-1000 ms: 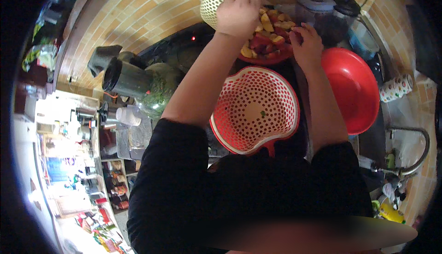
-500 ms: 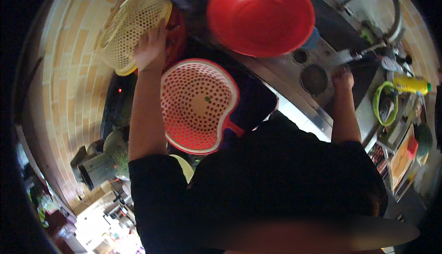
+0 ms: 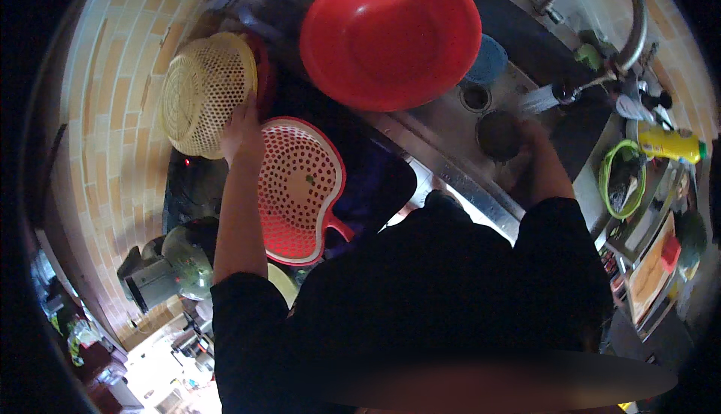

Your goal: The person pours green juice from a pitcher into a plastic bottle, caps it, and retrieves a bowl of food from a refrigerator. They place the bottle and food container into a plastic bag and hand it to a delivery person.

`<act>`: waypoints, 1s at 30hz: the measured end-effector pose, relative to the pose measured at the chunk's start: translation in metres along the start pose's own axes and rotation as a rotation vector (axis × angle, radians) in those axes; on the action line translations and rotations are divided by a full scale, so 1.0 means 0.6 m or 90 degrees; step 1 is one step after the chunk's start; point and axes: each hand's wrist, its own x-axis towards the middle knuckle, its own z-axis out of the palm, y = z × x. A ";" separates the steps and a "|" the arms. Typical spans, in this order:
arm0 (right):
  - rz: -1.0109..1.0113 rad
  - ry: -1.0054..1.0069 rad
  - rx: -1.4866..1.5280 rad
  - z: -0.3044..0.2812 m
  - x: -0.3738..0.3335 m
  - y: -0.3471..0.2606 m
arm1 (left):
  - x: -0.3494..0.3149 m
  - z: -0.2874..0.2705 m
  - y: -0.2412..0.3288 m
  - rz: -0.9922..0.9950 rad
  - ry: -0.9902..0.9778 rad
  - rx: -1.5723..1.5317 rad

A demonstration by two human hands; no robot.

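At the far left my left hand [image 3: 242, 132] grips the rim of a yellow perforated colander [image 3: 201, 95], which is tipped on its side against a red vessel [image 3: 263, 72]. Just below that hand lies a red-and-white colander [image 3: 300, 181] with a small green scrap in it. Over the steel sink [image 3: 451, 125] reaches my right hand [image 3: 532, 144], beside the round drain [image 3: 499, 135]; its fingers are dark and hard to make out. Water runs from the faucet head [image 3: 565, 93] just above it.
A large red basin [image 3: 390, 35] rests across the sink's far left part, with a blue bowl [image 3: 487, 60] partly under it. Right of the sink are a green basket [image 3: 623, 180], a yellow bottle [image 3: 668, 142] and a cutting board [image 3: 652, 271]. A dark appliance [image 3: 176, 267] stands at lower left.
The yellow colander has turned, and its rounded base shows more, with my left hand still on its rim. My right hand has moved lower and left, toward the drain. The whole view has shifted slightly.
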 end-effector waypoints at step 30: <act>-0.121 0.037 -0.167 0.140 0.039 0.021 | -0.085 -0.036 -0.056 0.025 0.094 -0.097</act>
